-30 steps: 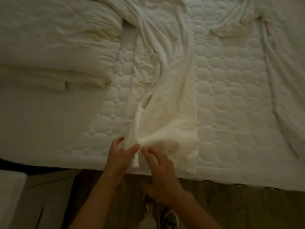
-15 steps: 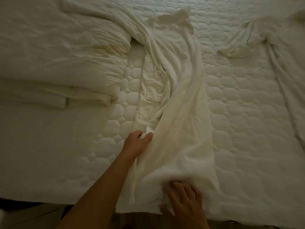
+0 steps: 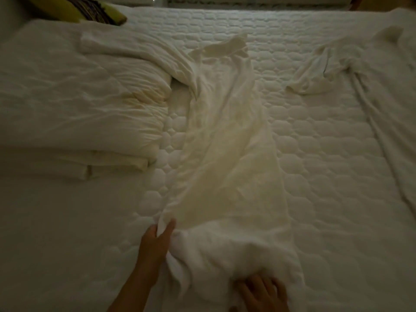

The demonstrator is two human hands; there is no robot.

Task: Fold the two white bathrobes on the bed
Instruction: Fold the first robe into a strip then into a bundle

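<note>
A white bathrobe (image 3: 225, 143) lies lengthwise down the middle of the quilted bed (image 3: 326, 154), its collar at the far end and its hem bunched near me. My left hand (image 3: 156, 243) pinches the robe's left edge between thumb and fingers. My right hand (image 3: 262, 293) rests on the bunched hem with its fingers spread. A second white bathrobe (image 3: 364, 70) lies spread along the right side of the bed, one sleeve pointing toward the middle.
A folded white duvet (image 3: 74, 104) is stacked on the left half of the bed, and one sleeve of the middle robe lies over it. A green and dark patterned cushion (image 3: 94, 10) sits at the far left corner.
My view has lifted toward the head of the bed. My left hand has slid nearer along the robe's left edge, and the left flap now lies spread wider. My right hand stays on the hem.
</note>
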